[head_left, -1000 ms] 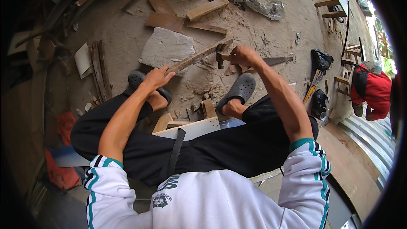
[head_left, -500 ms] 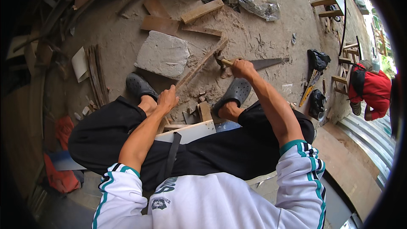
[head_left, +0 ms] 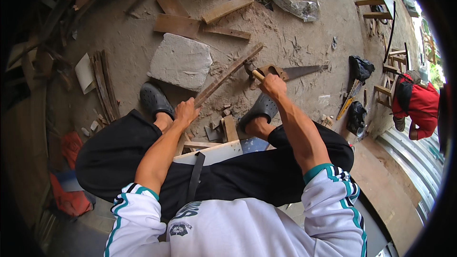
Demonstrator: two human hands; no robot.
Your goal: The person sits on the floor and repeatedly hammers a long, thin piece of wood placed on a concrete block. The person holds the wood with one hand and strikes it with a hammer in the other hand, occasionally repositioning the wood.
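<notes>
My left hand (head_left: 186,111) is closed around the near end of a long, narrow wooden strip (head_left: 228,75). The strip slants away to the right, past a white block. In my right hand (head_left: 273,86) is a hammer (head_left: 258,74), gripped by its yellowish handle. Its dark head is just right of the strip's far part; whether the two touch I cannot tell. Behind the right hand lies a handsaw (head_left: 304,71) on the ground, its wooden handle partly covered. Below the left hand, between my legs, stands a wooden piece with a white board (head_left: 214,153).
The rough white block (head_left: 181,62) lies beyond my left shoe. Wood offcuts (head_left: 228,8) and crumpled plastic (head_left: 304,9) are scattered farther off. A yellow handsaw (head_left: 346,104) lies to the right, near black bags (head_left: 360,68). A person in red (head_left: 419,107) bends at the far right.
My right hand has drawn the hammer slightly toward me, away from the strip. The strip's far end has shifted a little right, and more of the saw's handle shows.
</notes>
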